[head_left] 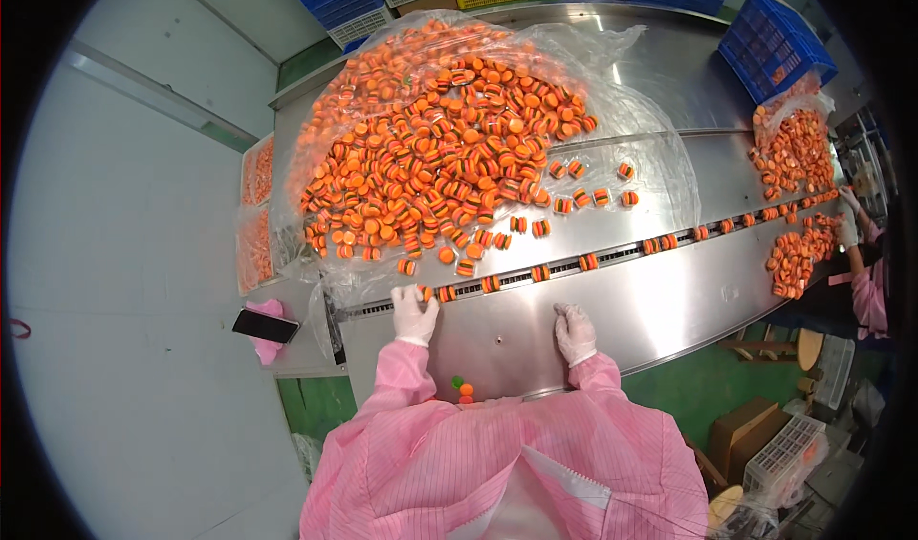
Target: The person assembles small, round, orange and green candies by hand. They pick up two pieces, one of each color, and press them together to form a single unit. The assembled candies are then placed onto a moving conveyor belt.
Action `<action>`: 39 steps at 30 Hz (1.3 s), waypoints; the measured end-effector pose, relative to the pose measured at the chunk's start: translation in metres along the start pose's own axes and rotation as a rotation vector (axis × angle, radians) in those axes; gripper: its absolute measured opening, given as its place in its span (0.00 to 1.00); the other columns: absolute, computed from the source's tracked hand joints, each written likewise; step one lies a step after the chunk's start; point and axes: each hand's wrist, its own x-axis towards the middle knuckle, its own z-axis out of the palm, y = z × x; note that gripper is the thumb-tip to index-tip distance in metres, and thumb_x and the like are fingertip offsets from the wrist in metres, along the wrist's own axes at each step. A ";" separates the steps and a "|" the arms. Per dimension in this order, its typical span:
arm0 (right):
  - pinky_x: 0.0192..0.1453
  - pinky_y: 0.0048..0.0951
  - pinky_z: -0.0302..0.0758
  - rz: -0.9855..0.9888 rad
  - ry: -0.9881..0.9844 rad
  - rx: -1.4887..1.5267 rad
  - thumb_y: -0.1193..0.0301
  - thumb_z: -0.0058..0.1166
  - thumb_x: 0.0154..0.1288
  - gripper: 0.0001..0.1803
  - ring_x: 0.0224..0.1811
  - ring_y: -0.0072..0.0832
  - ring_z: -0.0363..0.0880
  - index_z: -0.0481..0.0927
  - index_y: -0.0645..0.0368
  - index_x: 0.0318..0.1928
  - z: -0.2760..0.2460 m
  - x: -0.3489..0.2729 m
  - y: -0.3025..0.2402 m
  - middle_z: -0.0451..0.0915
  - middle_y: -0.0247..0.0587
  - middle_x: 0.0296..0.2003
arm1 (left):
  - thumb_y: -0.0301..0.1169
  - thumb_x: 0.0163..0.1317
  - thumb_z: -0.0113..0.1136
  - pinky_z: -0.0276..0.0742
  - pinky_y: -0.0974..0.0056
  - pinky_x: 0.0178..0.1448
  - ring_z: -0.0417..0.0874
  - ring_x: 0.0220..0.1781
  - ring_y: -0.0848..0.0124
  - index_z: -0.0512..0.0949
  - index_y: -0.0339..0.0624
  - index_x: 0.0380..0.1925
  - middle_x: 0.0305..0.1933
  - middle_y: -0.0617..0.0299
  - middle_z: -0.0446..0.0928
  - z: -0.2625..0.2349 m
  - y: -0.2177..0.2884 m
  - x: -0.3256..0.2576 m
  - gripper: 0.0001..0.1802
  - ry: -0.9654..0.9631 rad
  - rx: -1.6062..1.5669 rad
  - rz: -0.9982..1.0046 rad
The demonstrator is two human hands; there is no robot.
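Note:
White gloves cover both of my hands. My left hand (414, 318) is at the left stretch of a narrow conveyor slot, its fingers closed on a burger-shaped candy (426, 293) with orange ends and dark and red layers. Just right of it, more such candies (491, 284) sit spaced along the chain (516, 278). My right hand (576, 334) rests on the steel table (516, 339) nearer me than the slot; its fingers are loosely bent, slightly apart, and I see nothing in them. Beyond the slot spreads a large heap of the same candies (430, 158) on clear plastic sheeting (660, 158).
A phone (265, 326) lies on pink cloth at the left, near candy-filled trays (256, 210). One green and some orange pieces (466, 389) lie close to my body. At the far right, a co-worker's gloved hands (847, 217) are beside candy piles (796, 148) and a blue crate (775, 48).

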 end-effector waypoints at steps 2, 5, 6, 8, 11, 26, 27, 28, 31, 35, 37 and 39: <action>0.43 0.37 0.73 0.028 0.022 -0.041 0.79 0.47 0.53 0.10 0.38 0.42 0.76 0.76 0.59 0.38 -0.005 -0.007 0.009 0.78 0.48 0.34 | 0.28 0.43 0.61 0.69 0.59 0.39 0.69 0.34 0.59 0.65 0.42 0.32 0.37 0.55 0.63 -0.005 -0.010 -0.023 0.17 0.087 0.040 0.070; 0.41 0.38 0.73 0.039 -0.097 -0.083 0.78 0.47 0.54 0.10 0.36 0.43 0.76 0.76 0.57 0.38 -0.016 -0.022 0.001 0.78 0.46 0.32 | 0.27 0.42 0.62 0.68 0.60 0.40 0.68 0.33 0.61 0.66 0.41 0.39 0.36 0.56 0.63 -0.010 -0.032 -0.063 0.22 0.101 -0.136 -0.128; 0.41 0.38 0.74 0.058 -0.159 -0.103 0.78 0.47 0.54 0.10 0.36 0.43 0.76 0.75 0.57 0.38 -0.018 -0.028 -0.001 0.78 0.46 0.32 | 0.26 0.42 0.62 0.68 0.60 0.41 0.68 0.34 0.62 0.66 0.41 0.42 0.36 0.56 0.63 -0.013 -0.032 -0.073 0.25 0.088 -0.233 -0.246; 0.38 0.38 0.74 -0.029 -0.210 -0.051 0.77 0.47 0.53 0.10 0.34 0.41 0.77 0.75 0.56 0.38 -0.016 -0.041 0.001 0.78 0.44 0.32 | 0.26 0.43 0.61 0.69 0.62 0.43 0.69 0.37 0.64 0.70 0.43 0.45 0.37 0.57 0.65 -0.024 -0.034 -0.085 0.24 0.079 -0.131 -0.240; 0.34 0.36 0.75 -0.157 -0.265 0.021 0.77 0.47 0.53 0.09 0.32 0.39 0.77 0.75 0.56 0.37 -0.015 -0.065 0.000 0.78 0.41 0.30 | 0.25 0.46 0.60 0.69 0.63 0.46 0.71 0.40 0.65 0.74 0.43 0.39 0.38 0.58 0.67 -0.036 -0.048 -0.106 0.17 0.070 -0.094 -0.254; 0.40 0.38 0.74 -0.268 -0.734 0.082 0.68 0.50 0.56 0.22 0.37 0.44 0.75 0.68 0.56 0.52 0.033 -0.055 -0.093 0.70 0.50 0.40 | 0.24 0.47 0.61 0.72 0.68 0.44 0.75 0.39 0.71 0.73 0.41 0.41 0.41 0.60 0.70 -0.078 -0.082 -0.150 0.18 0.054 -0.181 -0.386; 0.40 0.38 0.74 -0.227 -0.833 -0.009 0.66 0.51 0.55 0.25 0.37 0.45 0.75 0.65 0.55 0.55 0.039 -0.056 -0.109 0.68 0.52 0.42 | 0.24 0.47 0.61 0.72 0.68 0.44 0.75 0.38 0.71 0.73 0.42 0.41 0.41 0.60 0.70 -0.079 -0.086 -0.153 0.18 0.021 -0.190 -0.367; 0.41 0.39 0.74 -0.184 -0.926 -0.102 0.65 0.51 0.55 0.28 0.37 0.46 0.75 0.63 0.55 0.57 0.047 -0.057 -0.122 0.67 0.53 0.44 | 0.25 0.47 0.61 0.72 0.68 0.43 0.75 0.38 0.71 0.73 0.42 0.41 0.41 0.60 0.70 -0.081 -0.081 -0.151 0.18 -0.012 -0.200 -0.345; 0.44 0.38 0.73 -0.163 -0.950 -0.178 0.66 0.57 0.50 0.35 0.44 0.49 0.71 0.59 0.60 0.58 0.079 -0.078 -0.135 0.65 0.57 0.42 | 0.27 0.49 0.60 0.72 0.69 0.40 0.74 0.35 0.71 0.73 0.44 0.41 0.38 0.60 0.69 -0.089 -0.078 -0.154 0.17 -0.149 -0.147 -0.254; 0.42 0.40 0.74 -0.200 -0.921 -0.165 0.69 0.56 0.49 0.35 0.39 0.50 0.73 0.58 0.62 0.58 0.120 -0.090 -0.148 0.65 0.60 0.43 | 0.27 0.50 0.59 0.72 0.69 0.39 0.73 0.35 0.69 0.72 0.44 0.42 0.38 0.59 0.68 -0.084 -0.081 -0.149 0.17 -0.256 -0.256 -0.140; 0.42 0.40 0.74 -0.240 -0.905 -0.118 0.71 0.54 0.50 0.33 0.38 0.51 0.74 0.58 0.63 0.57 0.130 -0.094 -0.149 0.66 0.60 0.42 | 0.27 0.50 0.59 0.72 0.69 0.40 0.73 0.36 0.70 0.72 0.43 0.42 0.39 0.59 0.68 -0.080 -0.081 -0.148 0.17 -0.314 -0.303 -0.102; 0.44 0.41 0.73 -0.250 -0.915 -0.078 0.72 0.52 0.51 0.29 0.38 0.52 0.74 0.61 0.64 0.55 0.134 -0.091 -0.149 0.68 0.59 0.40 | 0.26 0.50 0.59 0.72 0.69 0.41 0.73 0.36 0.70 0.72 0.43 0.42 0.39 0.59 0.68 -0.081 -0.081 -0.149 0.17 -0.412 -0.318 -0.140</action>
